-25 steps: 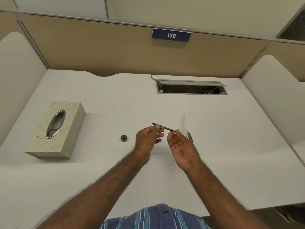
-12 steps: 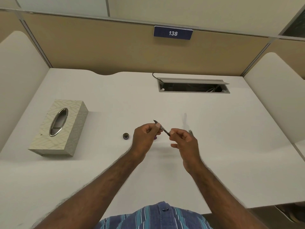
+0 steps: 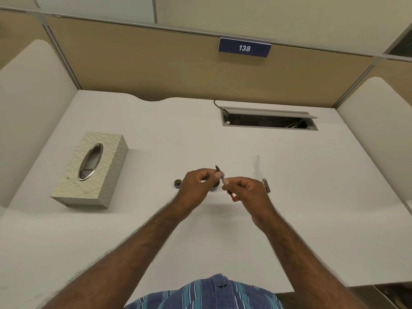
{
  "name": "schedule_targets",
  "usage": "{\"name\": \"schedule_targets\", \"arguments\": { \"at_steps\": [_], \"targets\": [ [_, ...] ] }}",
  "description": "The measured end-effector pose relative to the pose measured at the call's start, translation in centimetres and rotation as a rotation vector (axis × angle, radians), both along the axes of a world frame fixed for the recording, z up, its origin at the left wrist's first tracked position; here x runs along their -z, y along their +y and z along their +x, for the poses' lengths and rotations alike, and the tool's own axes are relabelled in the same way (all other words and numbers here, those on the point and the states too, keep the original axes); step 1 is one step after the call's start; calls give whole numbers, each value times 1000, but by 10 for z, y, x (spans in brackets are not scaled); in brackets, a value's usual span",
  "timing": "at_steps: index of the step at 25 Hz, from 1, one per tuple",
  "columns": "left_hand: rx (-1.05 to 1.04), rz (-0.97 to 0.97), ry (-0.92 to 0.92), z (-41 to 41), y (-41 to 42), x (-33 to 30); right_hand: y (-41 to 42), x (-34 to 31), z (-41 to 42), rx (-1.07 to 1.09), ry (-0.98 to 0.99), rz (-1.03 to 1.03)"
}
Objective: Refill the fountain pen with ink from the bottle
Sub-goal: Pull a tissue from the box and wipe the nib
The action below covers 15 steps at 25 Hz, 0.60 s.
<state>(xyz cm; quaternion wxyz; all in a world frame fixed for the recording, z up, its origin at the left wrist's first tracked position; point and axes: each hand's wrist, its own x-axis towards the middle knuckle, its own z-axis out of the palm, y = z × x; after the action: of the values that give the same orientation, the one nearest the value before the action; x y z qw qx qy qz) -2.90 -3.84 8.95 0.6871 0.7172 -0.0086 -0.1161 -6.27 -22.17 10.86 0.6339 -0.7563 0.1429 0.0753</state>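
While both hands pinch the pen (image 3: 219, 172), tissue box (image 3: 90, 170) sits left.

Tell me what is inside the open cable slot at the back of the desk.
Inside the cable slot, pale cables show near its right end against a dark interior; its raised lid hides the rest.

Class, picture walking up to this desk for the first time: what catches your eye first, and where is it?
Two bare hands meet over the middle of the white desk, the left hand and right hand pinching a thin pen part between them. A patterned tissue box sits at the left, and a blue sign reading 138 hangs on the partition.
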Motion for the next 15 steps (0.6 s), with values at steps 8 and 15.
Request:
{"name": "schedule_targets", "arguments": {
  "at_steps": [8, 15],
  "targets": [
    [72, -147, 85, 3, 58, -1, 34, -3, 7, -5, -15, 48],
    [-92, -296, 93, 19, 148, 4, 63, 2, 17, 19, -16, 96]
  ]
}}
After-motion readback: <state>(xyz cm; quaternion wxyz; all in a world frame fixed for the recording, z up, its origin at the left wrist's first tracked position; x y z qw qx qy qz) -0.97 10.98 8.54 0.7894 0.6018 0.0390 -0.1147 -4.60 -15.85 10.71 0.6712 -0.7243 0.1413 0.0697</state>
